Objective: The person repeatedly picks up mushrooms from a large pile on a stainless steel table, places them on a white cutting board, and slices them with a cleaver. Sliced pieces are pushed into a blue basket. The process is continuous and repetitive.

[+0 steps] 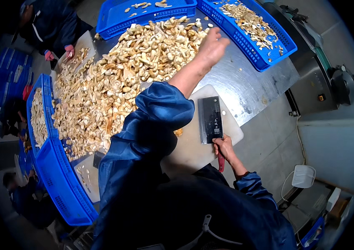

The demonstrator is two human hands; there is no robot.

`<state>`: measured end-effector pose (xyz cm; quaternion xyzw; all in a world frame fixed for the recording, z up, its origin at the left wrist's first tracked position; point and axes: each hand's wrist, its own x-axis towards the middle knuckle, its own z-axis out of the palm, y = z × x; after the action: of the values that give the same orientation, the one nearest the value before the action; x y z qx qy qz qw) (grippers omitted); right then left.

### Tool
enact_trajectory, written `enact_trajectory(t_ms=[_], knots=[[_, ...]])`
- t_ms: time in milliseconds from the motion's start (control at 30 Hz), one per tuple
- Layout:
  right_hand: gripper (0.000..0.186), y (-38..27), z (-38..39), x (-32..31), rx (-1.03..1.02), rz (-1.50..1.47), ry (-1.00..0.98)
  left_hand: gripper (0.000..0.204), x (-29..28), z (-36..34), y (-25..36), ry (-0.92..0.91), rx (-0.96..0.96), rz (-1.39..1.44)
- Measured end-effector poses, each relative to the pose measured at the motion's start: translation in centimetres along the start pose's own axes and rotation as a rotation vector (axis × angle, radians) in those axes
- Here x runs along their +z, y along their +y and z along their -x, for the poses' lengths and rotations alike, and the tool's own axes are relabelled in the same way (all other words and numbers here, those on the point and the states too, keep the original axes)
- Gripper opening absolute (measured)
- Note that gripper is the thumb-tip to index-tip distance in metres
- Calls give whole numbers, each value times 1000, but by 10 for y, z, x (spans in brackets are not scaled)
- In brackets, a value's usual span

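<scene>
My right hand (225,148) grips the red handle of a cleaver (211,118). The cleaver's broad dark blade lies over a white cutting board (189,146), with a small pale bit next to it. Stretched far forward, my left hand (213,46) is over the metal table at the right edge of a large heap of mushrooms (114,79). Its fingers are loosely bent and apart, and I see nothing held in them. A few pale mushroom pieces lie just past its fingertips. My left sleeve hides part of the heap and board.
Blue crates hold mushroom slices at the far right (264,62) and left (39,121); another blue crate (143,21) stands at the back. A co-worker (52,25) in pink gloves works at a board on the far left. Other people are at lower left.
</scene>
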<state>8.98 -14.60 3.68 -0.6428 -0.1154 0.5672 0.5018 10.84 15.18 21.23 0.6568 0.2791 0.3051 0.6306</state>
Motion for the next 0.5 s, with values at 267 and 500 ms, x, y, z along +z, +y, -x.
enact_trajectory(t_ms=[267, 500], knots=[[10, 7, 4, 2, -29, -31, 13, 41, -85, 200, -127, -73, 160, -867], [8, -10, 0, 7, -13, 66, 37, 36, -72, 256, -177, -47, -100, -769]])
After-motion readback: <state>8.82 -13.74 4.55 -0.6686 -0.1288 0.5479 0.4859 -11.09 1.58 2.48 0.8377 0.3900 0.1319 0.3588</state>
